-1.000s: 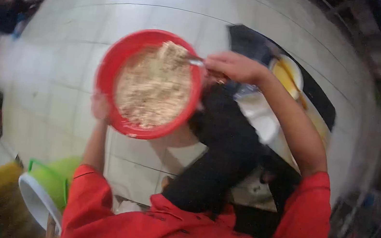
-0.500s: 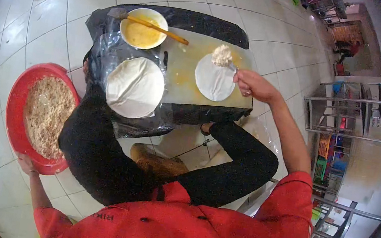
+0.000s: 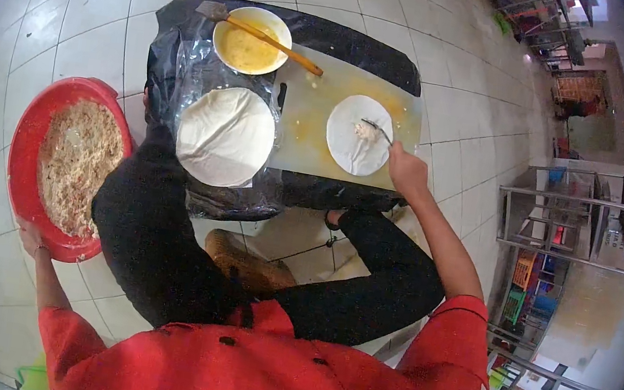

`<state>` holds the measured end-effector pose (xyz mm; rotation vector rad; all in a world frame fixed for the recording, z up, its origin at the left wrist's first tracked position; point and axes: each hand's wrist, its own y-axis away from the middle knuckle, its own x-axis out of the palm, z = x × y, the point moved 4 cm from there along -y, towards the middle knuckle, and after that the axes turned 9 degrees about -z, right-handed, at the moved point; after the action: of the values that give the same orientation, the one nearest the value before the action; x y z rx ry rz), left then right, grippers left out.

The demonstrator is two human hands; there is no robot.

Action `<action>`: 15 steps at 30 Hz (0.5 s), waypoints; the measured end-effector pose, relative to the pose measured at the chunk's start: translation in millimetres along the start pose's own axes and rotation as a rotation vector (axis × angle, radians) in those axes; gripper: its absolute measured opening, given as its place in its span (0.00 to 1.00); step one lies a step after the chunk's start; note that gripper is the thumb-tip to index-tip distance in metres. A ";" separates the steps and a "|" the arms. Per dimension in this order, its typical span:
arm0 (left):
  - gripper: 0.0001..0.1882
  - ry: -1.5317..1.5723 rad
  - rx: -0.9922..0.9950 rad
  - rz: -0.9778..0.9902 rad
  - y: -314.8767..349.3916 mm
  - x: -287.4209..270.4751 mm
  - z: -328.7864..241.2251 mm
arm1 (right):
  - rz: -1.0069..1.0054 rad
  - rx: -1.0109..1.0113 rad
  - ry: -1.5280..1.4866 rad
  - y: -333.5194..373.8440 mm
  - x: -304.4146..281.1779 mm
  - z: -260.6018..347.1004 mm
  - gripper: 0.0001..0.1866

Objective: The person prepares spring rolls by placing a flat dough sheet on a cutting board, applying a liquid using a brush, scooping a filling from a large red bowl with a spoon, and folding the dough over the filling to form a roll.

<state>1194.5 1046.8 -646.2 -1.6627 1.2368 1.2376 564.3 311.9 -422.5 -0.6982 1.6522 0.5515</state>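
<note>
My right hand [image 3: 409, 170] is closed round the handle of a metal spoon [image 3: 379, 128]. The spoon's head is over a round white wrapper sheet [image 3: 350, 152], at a small heap of pale, crumbly filling [image 3: 366, 132] on that sheet. The sheet lies on a pale, yellow-stained cutting board [image 3: 299, 145]. Down at the left, my left hand [image 3: 31, 237] grips the near rim of a red basin [image 3: 21, 190]; its fingers are partly hidden. More of the crumbly filling [image 3: 81, 163] lies in the basin.
A stack of round wrapper sheets [image 3: 226, 137] lies on black plastic [image 3: 289, 187] left of the board. Behind it stands a white bowl of yellow liquid [image 3: 251, 49], a wooden-handled brush [image 3: 274, 41] across its rim. Metal racks [image 3: 574, 204] stand at the right.
The heaped filling on the spoon has come down onto the wrapper sheet, leaving a smaller mound there. My right hand has lowered and turned. My left hand stays at the basin's rim.
</note>
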 end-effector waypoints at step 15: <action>0.29 -0.105 0.219 -0.088 11.8 5.6 12.5 | 0.002 0.047 -0.410 -67.2 -71.7 23.1 0.16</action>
<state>1180.2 1053.3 -655.1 -1.4589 1.1773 1.0809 636.5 290.7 -355.2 -0.5087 1.2786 0.6105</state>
